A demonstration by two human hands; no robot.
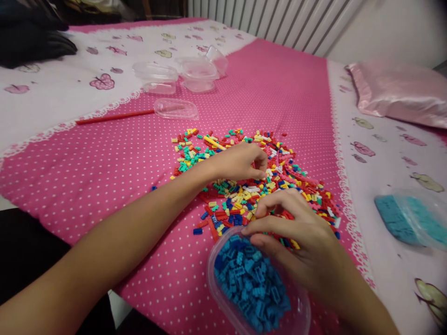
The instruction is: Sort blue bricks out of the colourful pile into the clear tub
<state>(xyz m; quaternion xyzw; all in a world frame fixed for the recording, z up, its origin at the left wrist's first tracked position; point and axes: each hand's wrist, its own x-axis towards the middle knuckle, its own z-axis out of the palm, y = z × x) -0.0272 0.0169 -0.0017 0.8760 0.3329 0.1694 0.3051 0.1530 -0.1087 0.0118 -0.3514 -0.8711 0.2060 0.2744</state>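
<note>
A loose pile of small toy building bricks [240, 204] in many colours lies spread on the pink polka-dot cloth. Over its middle, my left hand [240, 162] reaches down with the fingers curled inward; whatever they pinch is hidden. My right hand [300, 232] hovers at the rim of a clear plastic container [303, 309], thumb and index fingertip close together, and I cannot see what lies between them. Inside the container is a heap of blue bricks [251, 284], nearly all one shade.
Several clear tubs [155, 77] stand at the back, near a clear lid [176, 109] with a red stick [115, 116] by it. On the right are a tub of turquoise bricks [401, 218] and a pink pillow [401, 95]. Dark fabric [31, 37] lies far left.
</note>
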